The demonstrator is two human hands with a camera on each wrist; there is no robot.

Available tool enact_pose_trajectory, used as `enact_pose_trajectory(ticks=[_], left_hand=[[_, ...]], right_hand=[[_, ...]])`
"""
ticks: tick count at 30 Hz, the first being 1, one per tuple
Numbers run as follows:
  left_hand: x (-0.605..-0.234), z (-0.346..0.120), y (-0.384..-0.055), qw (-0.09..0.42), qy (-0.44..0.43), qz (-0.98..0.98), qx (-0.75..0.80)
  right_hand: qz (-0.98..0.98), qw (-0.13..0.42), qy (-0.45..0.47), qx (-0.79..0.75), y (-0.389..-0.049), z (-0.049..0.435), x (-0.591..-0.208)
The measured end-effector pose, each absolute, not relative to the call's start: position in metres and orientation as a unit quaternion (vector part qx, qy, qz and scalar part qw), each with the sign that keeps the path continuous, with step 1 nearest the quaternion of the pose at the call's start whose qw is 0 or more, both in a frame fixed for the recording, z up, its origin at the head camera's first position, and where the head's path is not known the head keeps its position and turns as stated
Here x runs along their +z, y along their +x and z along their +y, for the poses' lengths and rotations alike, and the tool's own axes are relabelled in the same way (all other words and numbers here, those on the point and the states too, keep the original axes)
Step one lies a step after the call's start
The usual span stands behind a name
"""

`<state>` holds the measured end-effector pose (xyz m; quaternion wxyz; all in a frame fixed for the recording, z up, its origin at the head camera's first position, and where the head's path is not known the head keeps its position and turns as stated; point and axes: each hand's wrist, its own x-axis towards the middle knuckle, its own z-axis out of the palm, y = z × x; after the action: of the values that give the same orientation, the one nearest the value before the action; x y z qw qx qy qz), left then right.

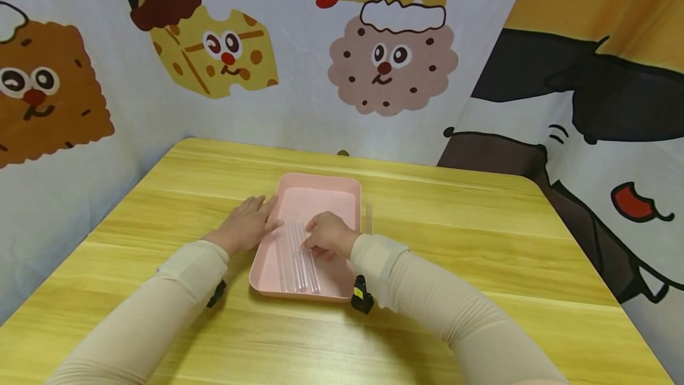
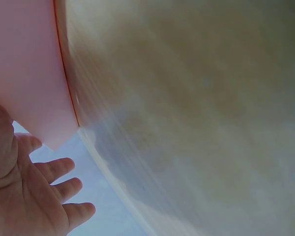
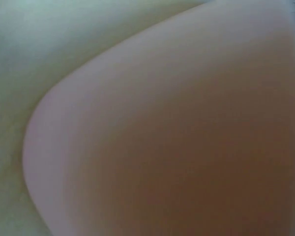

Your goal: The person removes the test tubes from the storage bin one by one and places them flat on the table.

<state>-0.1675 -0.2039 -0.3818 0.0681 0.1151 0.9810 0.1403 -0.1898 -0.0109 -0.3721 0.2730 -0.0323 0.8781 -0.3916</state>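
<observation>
In the head view, several clear tubes lie lengthwise, side by side, in a shallow pink tray. My right hand is over the tray with its fingers curled down, and it pinches a clear tube at the right side of the bunch. The fingertips partly hide that tube's upper end. My left hand rests at the tray's left edge, fingers spread and thumb reaching over the rim. In the left wrist view, the left hand's spread fingers show beside the pink wall. The right wrist view holds only the blurred tray.
Another clear tube lies on the wood-grain table just right of the tray, partly behind the right wrist. A cloth with cartoon figures hangs behind the table's far edge. Dark wrist devices sit under both forearms.
</observation>
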Motion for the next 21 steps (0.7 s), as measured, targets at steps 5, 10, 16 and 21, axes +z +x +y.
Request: enact_pose_trajectory(ticks=[5, 10, 16, 21], left_hand=[[-0.381, -0.204, -0.167, 0.071, 0.113, 0.981, 0.143], [-0.381, -0.204, -0.167, 0.071, 0.114, 0.981, 0.141], [-0.381, -0.205, -0.167, 0.077, 0.110, 0.981, 0.143], [-0.381, -0.205, -0.167, 0.072, 0.112, 0.981, 0.144]], right_hand=[[0.870, 0.277, -0.036, -0.406, -0.191, -0.010, -0.374], [0.854, 0.293, -0.042, -0.427, -0.192, -0.006, -0.374], [0.828, 0.317, -0.040, -0.461, -0.195, -0.001, -0.374], [0.818, 0.325, -0.032, -0.473, -0.196, 0.001, -0.374]])
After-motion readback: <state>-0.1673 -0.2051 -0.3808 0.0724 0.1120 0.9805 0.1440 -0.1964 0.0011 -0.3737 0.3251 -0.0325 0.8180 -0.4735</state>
